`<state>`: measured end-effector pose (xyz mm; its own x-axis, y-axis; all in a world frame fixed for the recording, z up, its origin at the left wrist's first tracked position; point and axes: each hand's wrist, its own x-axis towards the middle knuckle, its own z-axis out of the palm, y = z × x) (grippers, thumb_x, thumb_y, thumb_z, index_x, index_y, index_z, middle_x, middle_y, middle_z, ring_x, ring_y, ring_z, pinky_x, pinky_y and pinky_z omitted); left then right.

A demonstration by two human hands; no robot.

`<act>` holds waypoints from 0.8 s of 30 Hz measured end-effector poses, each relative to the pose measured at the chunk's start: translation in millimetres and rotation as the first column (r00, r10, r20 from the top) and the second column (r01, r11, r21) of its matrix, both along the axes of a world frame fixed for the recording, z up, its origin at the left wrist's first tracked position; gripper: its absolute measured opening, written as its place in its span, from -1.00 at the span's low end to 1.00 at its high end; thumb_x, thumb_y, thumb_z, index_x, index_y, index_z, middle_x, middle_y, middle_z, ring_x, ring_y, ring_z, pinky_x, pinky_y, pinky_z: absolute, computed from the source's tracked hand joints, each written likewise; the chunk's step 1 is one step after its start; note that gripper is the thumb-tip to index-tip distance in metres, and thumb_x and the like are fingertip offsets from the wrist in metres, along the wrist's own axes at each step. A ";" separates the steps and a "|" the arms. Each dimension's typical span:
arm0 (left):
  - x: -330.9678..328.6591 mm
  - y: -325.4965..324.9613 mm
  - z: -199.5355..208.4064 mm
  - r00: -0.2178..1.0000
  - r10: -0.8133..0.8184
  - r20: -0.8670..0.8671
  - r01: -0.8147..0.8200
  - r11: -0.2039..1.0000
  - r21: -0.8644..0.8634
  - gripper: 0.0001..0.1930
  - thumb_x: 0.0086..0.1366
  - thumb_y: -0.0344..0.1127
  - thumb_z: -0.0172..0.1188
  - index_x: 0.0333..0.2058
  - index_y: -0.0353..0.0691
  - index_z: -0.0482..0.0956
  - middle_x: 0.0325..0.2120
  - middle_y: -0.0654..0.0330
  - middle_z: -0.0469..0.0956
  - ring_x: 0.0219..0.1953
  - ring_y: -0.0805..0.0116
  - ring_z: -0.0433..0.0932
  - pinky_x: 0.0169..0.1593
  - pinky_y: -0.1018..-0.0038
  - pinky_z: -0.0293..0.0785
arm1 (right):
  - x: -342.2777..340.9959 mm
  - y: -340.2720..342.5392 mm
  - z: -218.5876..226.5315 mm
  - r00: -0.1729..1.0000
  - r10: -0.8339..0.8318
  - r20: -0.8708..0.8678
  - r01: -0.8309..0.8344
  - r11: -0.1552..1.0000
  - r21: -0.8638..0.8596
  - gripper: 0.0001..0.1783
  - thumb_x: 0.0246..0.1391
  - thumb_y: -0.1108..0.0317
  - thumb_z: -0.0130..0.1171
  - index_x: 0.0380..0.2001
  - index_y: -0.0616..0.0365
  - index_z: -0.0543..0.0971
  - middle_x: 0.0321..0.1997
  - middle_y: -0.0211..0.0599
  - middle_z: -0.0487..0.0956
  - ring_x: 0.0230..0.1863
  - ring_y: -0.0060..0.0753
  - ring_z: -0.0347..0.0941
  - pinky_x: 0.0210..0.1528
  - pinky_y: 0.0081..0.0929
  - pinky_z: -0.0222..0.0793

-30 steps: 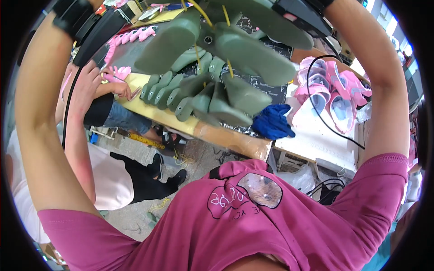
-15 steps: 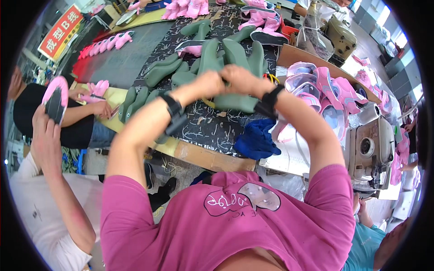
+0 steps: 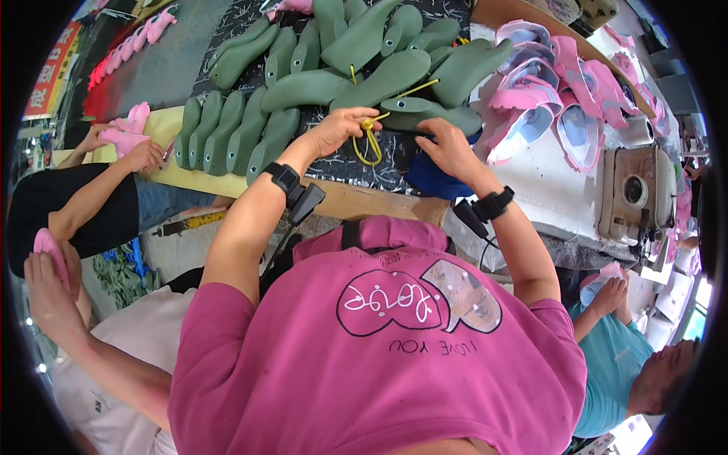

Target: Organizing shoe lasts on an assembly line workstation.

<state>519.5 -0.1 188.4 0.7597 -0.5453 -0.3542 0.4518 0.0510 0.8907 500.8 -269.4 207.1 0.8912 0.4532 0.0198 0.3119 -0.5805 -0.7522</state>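
Note:
Just in front of a heap of green shoe lasts (image 3: pixel 387 76), my left hand (image 3: pixel 334 132) pinches a looped, knotted yellow cord (image 3: pixel 369 148) between thumb and fingertips. My right hand (image 3: pixel 453 152) is to the right, its fingers apart and nothing visible in them. Its fingertips are close beside the nearest last (image 3: pixel 436 115); whether they touch it I cannot tell. Shorter yellow ties (image 3: pixel 419 88) stick out from among the lasts. A dark blue cloth (image 3: pixel 428 178) lies partly under my right hand.
More lasts stand in a row (image 3: pixel 216 136) at left. Pink-and-white shoe uppers (image 3: pixel 531 83) are piled on a white table at right, near a beige machine (image 3: pixel 638 186). Co-workers on both sides handle pink pieces; one person's hand (image 3: pixel 53 296) is at lower left.
My hands, together over the lasts before, have come apart and nearer to me. The yellow cord loop now hangs from my left hand. The whole view has tilted downward.

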 end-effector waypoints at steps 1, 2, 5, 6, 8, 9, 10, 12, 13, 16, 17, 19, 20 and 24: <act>-2.3 1.8 -0.8 1.000 -0.003 -0.014 0.003 1.000 -0.022 -0.38 -0.06 -0.52 -0.07 0.10 -0.45 0.27 -0.05 -0.03 0.46 0.05 0.24 0.39 0.19 0.45 0.16 | -3.0 11.7 -2.4 0.998 -0.020 -0.055 0.023 0.999 0.048 -0.64 -0.06 0.30 0.17 -0.22 0.35 0.50 -0.23 0.05 0.53 -0.17 0.01 0.47 -0.10 -0.28 0.36; -3.6 2.3 -0.6 0.999 0.023 -0.039 -0.026 0.997 -0.072 -0.39 -0.05 -0.52 -0.09 0.10 -0.47 0.27 -0.05 -0.05 0.46 0.06 0.23 0.38 0.19 0.43 0.16 | -5.8 22.4 -9.9 0.994 -0.056 -0.095 0.066 0.993 0.098 -0.64 -0.04 0.29 0.16 -0.22 0.36 0.50 -0.28 0.04 0.55 -0.23 -0.03 0.50 -0.17 -0.30 0.39; -7.9 4.4 4.2 0.996 0.053 -0.069 -0.060 0.992 -0.114 -0.40 -0.04 -0.51 -0.14 0.09 -0.50 0.26 -0.06 -0.09 0.46 0.06 0.20 0.38 0.18 0.41 0.18 | -12.2 56.4 -34.4 0.970 -0.107 -0.216 0.155 0.963 0.218 -0.57 -0.02 0.18 0.20 -0.27 0.40 0.50 -0.36 0.00 0.57 -0.32 -0.17 0.53 -0.24 -0.34 0.42; -9.0 2.3 6.3 0.996 0.057 -0.071 -0.064 0.992 -0.105 -0.41 -0.03 -0.51 -0.15 0.08 -0.51 0.27 -0.08 -0.11 0.47 0.05 0.19 0.40 0.18 0.40 0.19 | -12.6 64.9 -43.1 0.961 -0.065 -0.270 0.131 0.963 0.234 -0.56 -0.02 0.15 0.20 -0.30 0.40 0.50 -0.39 -0.03 0.57 -0.34 -0.22 0.52 -0.26 -0.36 0.41; -9.6 0.7 12.6 0.998 0.032 -0.049 -0.037 0.995 -0.089 -0.41 -0.03 -0.51 -0.16 0.08 -0.51 0.27 -0.09 -0.12 0.48 0.03 0.18 0.42 0.17 0.39 0.20 | -15.1 79.4 -43.5 0.936 -0.039 -0.349 0.110 0.977 0.185 -0.61 0.05 0.15 0.16 -0.40 0.37 0.51 -0.49 -0.17 0.55 -0.45 -0.43 0.47 -0.36 -0.45 0.39; -9.6 0.8 16.4 1.000 0.008 -0.029 -0.010 0.998 -0.070 -0.41 -0.03 -0.51 -0.16 0.07 -0.52 0.27 -0.11 -0.12 0.49 0.01 0.17 0.43 0.17 0.38 0.21 | -18.0 79.9 -37.1 0.936 -0.038 -0.350 0.108 0.977 0.183 -0.61 0.05 0.15 0.16 -0.40 0.37 0.51 -0.49 -0.17 0.55 -0.45 -0.43 0.47 -0.36 -0.45 0.39; -12.7 0.8 19.7 0.998 0.008 -0.059 -0.014 0.994 -0.109 -0.42 -0.03 -0.52 -0.16 0.07 -0.48 0.29 -0.15 -0.10 0.52 -0.06 0.19 0.49 0.13 0.38 0.26 | -21.7 78.8 -31.8 0.888 -0.023 -0.459 0.134 0.968 0.211 -0.65 0.08 0.18 0.12 -0.43 0.35 0.52 -0.51 -0.22 0.54 -0.47 -0.50 0.46 -0.40 -0.49 0.38; -18.2 -1.5 33.9 0.998 -0.005 -0.059 0.001 0.998 -0.068 -0.42 -0.03 -0.52 -0.15 0.07 -0.46 0.30 -0.17 -0.09 0.53 -0.09 0.21 0.50 0.11 0.38 0.28 | -32.2 75.6 -21.2 0.794 0.050 -0.606 0.190 0.926 0.325 -0.68 0.15 0.26 0.03 -0.51 0.31 0.53 -0.60 -0.35 0.52 -0.56 -0.65 0.42 -0.49 -0.60 0.35; -21.5 -2.4 36.1 0.998 -0.013 -0.059 0.011 1.000 -0.029 -0.43 -0.03 -0.52 -0.14 0.07 -0.44 0.32 -0.19 -0.08 0.54 -0.11 0.22 0.51 0.09 0.38 0.30 | -37.6 72.8 -14.5 0.789 0.052 -0.612 0.188 0.928 0.322 -0.68 0.15 0.26 0.03 -0.51 0.31 0.53 -0.60 -0.35 0.52 -0.56 -0.65 0.42 -0.49 -0.60 0.35; -26.5 -9.3 28.2 0.998 -0.057 -0.025 0.058 0.997 0.056 -0.42 -0.07 -0.58 -0.13 0.04 -0.41 0.35 -0.22 -0.04 0.55 -0.14 0.25 0.52 0.05 0.43 0.34 | -48.7 62.5 -3.5 0.856 0.045 -0.516 0.155 0.928 0.338 -0.67 0.17 0.25 0.00 -0.57 0.26 0.48 -0.66 -0.39 0.45 -0.62 -0.60 0.37 -0.54 -0.57 0.32; -26.9 -11.4 26.1 0.996 -0.086 -0.003 0.086 0.990 0.112 -0.42 -0.09 -0.60 -0.14 0.04 -0.41 0.36 -0.22 -0.03 0.56 -0.14 0.25 0.52 0.04 0.45 0.35 | -47.5 59.6 -6.0 0.854 0.046 -0.518 0.152 0.930 0.334 -0.67 0.17 0.25 0.00 -0.57 0.26 0.48 -0.66 -0.39 0.45 -0.62 -0.60 0.37 -0.54 -0.57 0.32; -26.9 -13.5 13.9 0.994 -0.105 -0.008 0.105 0.987 0.118 -0.39 -0.12 -0.64 -0.16 0.05 -0.40 0.33 -0.20 -0.01 0.55 -0.13 0.28 0.51 0.02 0.48 0.35 | -41.5 54.7 -10.8 0.975 0.164 -0.150 -0.167 0.986 -0.009 -0.67 0.09 0.23 -0.01 -0.60 0.24 0.52 -0.66 -0.10 0.51 -0.59 -0.15 0.47 -0.46 -0.27 0.37; -26.8 -14.4 9.2 0.995 -0.103 0.014 0.100 0.988 0.121 -0.39 -0.11 -0.65 -0.17 0.05 -0.40 0.32 -0.20 -0.01 0.55 -0.12 0.30 0.51 0.02 0.49 0.34 | -40.0 55.1 -9.7 0.975 0.163 -0.153 -0.167 0.986 -0.010 -0.67 0.09 0.23 -0.01 -0.60 0.24 0.52 -0.66 -0.10 0.51 -0.59 -0.15 0.47 -0.46 -0.27 0.37; -31.6 -16.9 -3.5 0.991 -0.093 0.101 0.075 0.982 0.171 -0.39 -0.10 -0.68 -0.18 0.05 -0.39 0.30 -0.18 0.02 0.54 -0.10 0.37 0.49 0.00 0.52 0.33 | -35.0 59.3 -13.6 0.946 0.286 -0.152 -0.295 0.954 -0.043 -0.70 0.05 0.25 -0.02 -0.63 0.21 0.50 -0.65 -0.04 0.48 -0.57 -0.05 0.43 -0.48 -0.18 0.31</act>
